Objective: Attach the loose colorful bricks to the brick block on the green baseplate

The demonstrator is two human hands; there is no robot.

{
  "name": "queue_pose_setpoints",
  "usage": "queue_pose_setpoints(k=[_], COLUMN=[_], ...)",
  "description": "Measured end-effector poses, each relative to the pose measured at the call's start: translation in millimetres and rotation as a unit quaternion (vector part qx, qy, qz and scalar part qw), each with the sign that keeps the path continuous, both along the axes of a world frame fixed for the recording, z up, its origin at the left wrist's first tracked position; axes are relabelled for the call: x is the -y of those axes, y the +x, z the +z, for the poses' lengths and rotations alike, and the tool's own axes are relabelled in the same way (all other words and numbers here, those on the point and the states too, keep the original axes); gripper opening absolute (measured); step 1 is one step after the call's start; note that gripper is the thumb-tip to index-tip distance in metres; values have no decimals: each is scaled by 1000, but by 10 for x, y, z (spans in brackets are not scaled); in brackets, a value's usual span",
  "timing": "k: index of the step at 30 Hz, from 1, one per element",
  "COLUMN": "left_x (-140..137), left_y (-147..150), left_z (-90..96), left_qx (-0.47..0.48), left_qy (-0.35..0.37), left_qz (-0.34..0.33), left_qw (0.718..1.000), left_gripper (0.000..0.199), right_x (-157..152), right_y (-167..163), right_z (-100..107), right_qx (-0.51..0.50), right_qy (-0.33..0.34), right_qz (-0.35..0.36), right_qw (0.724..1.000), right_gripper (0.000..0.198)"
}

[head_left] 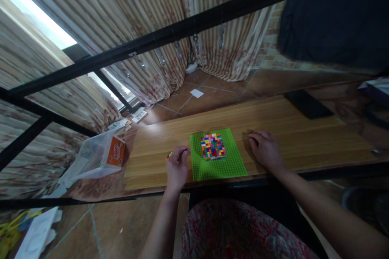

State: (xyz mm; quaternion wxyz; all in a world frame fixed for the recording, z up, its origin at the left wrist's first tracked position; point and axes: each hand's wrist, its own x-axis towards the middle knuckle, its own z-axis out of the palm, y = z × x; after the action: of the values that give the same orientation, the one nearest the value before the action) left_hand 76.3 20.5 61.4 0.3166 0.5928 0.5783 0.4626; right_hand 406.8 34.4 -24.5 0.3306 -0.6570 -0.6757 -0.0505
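Head view, left hand (pixel 177 166) pinching purple brick (pixel 185 150), right hand (pixel 266 149) half-spread, multicolored block (pixel 213 145) between.

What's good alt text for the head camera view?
A block of colorful toy bricks sits on a green board on a wooden table. It's between a person's left hand, near loose bricks, and right hand.
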Motion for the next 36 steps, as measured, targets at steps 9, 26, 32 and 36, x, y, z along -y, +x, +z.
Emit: queue_pose_setpoints(k=[9,26,32,36], left_x=[-514,-718,-687,-656], left_y=[278,422,359,322], left_z=[220,340,157,52], left_qx=[-267,-357,-226,-151], left_qy=[34,1,26,24], left_qz=[-104,-167,-164,-146], left_qw=[957,919,960,977], left_gripper=[23,7,9,13], right_x=[-3,-10,-3,-1], right_y=[-17,-20,-25,-29], right_z=[35,1,18,28], right_qx=[-16,-34,-38,-31], right_qy=[-6,-8,-14,-10], right_qz=[7,4,1,5], right_qw=[1000,999,999,999], right_gripper=[26,27,26,26])
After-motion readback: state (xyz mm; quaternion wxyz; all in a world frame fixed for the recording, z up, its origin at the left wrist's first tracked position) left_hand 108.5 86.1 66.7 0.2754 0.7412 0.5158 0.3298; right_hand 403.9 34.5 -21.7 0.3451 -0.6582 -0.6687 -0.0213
